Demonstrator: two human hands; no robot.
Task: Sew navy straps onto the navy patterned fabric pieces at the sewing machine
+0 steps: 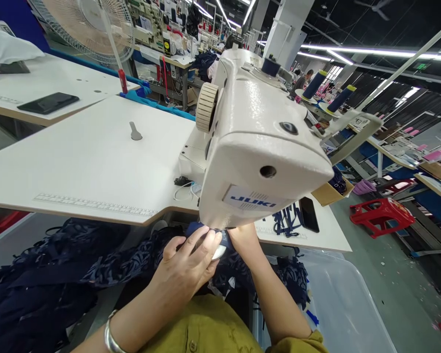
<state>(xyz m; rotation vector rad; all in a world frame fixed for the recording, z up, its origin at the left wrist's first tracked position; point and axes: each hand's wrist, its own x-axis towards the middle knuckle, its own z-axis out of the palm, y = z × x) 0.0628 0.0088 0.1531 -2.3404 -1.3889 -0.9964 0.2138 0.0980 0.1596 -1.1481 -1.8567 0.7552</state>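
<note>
My left hand (187, 262) has its fingers bent and pressed together on a piece of navy fabric (194, 228) under the front of a white JUKI sewing machine (268, 157). Just below those fingertips a white rounded thing (219, 252) shows; its kind is unclear. On the other side my right hand (244, 240) reaches to the fabric's right edge, its fingers mostly hidden by the machine head. The needle and presser foot are out of sight behind the head. Patterned navy fabric (132, 264) hangs below the table edge and across my lap.
On the white table (106, 157) lies a small grey flat tool (135, 131). Navy strips (286, 220) and a phone (309, 214) lie right of the machine. A fan (91, 24) stands at back left, a red stool (382, 217) at right, a clear plastic bin (345, 294) below.
</note>
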